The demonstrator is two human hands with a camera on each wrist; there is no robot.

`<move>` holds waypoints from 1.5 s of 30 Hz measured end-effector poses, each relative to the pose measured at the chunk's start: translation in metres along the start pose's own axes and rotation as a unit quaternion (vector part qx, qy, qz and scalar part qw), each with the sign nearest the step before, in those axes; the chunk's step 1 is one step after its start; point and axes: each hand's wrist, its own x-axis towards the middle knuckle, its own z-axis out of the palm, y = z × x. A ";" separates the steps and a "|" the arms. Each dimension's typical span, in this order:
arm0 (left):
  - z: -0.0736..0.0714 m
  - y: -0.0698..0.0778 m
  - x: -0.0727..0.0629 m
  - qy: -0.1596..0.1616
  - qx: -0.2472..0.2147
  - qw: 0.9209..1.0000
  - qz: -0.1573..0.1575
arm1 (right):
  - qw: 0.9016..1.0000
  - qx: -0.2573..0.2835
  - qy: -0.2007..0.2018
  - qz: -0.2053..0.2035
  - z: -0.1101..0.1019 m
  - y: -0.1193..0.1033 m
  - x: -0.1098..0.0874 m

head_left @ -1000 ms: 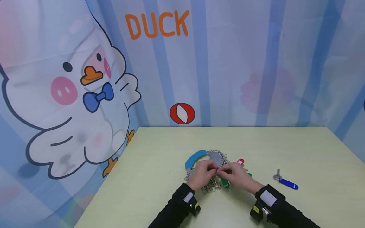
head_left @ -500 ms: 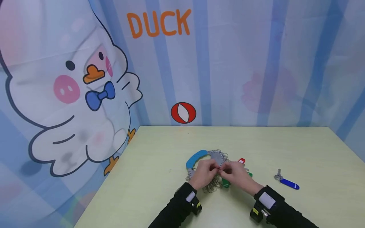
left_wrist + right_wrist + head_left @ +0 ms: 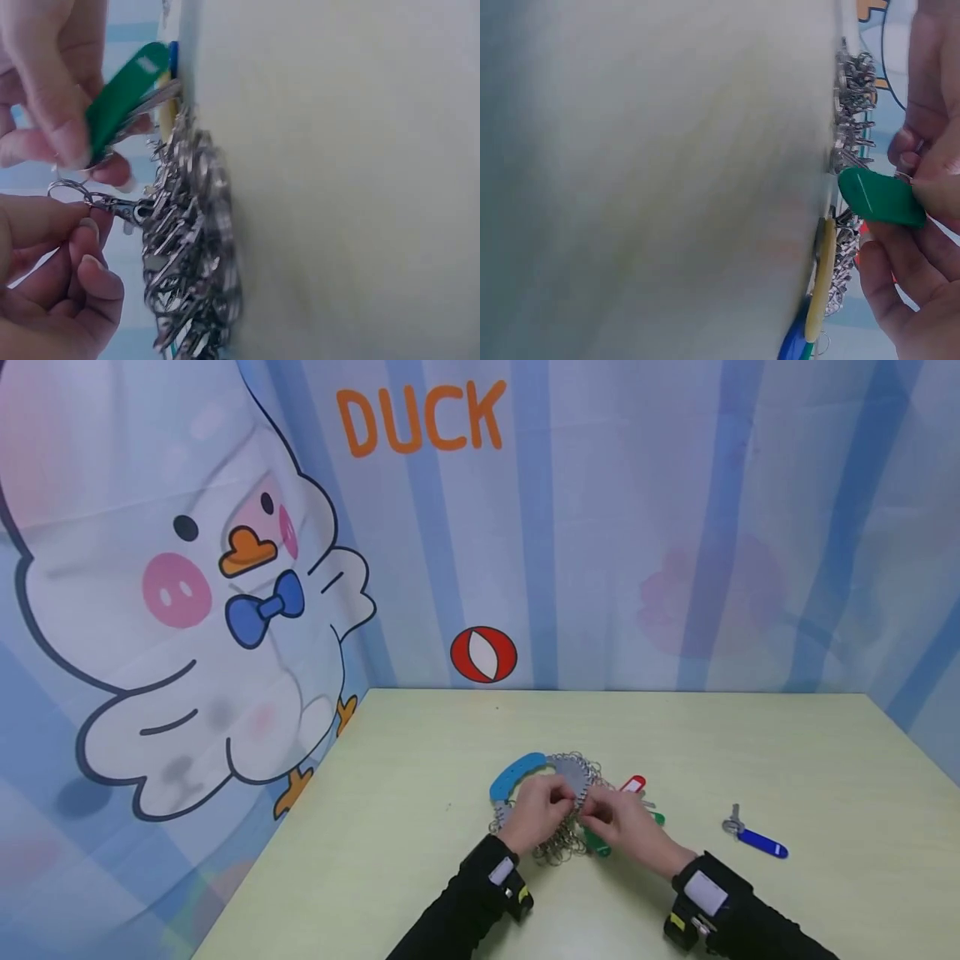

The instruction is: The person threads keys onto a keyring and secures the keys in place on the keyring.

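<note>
My left hand (image 3: pixel 534 814) pinches a small split ring (image 3: pixel 69 190), which is joined by a metal clasp (image 3: pixel 120 206) to a large bunch of clasps and rings (image 3: pixel 191 232). Close to its right, my right hand (image 3: pixel 621 820) pinches a green key tag (image 3: pixel 881 197) at its ring end. A metal key (image 3: pixel 154 97) hangs alongside that tag in the left wrist view. Behind both hands lies the big key holder, with a blue curved handle (image 3: pixel 516 777) and a grey plate (image 3: pixel 573 773) edged with clasps. Whether the tag's ring touches the split ring is unclear.
A red key tag (image 3: pixel 633 783) and another green tag (image 3: pixel 658 818) lie beyond my right hand. Farther right on the table (image 3: pixel 795 752) is a blue key tag (image 3: pixel 762 843) with its key. A yellow tag (image 3: pixel 822 281) shows in the right wrist view.
My fingertips were together and are now slightly apart. The right hand has drawn a little to the right with the green key tag; the left hand keeps almost the same place.
</note>
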 end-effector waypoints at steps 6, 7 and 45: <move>-0.003 -0.002 0.001 -0.002 -0.013 1.000 -0.016 | 0.999 0.034 -0.002 0.021 0.001 0.002 0.002; -0.004 -0.002 0.001 -0.006 -0.014 1.000 -0.019 | 0.998 0.046 -0.001 0.031 0.001 0.002 0.003; -0.004 -0.004 -0.002 -0.075 -0.016 0.997 0.012 | 0.967 0.166 -0.033 0.189 -0.024 0.001 0.009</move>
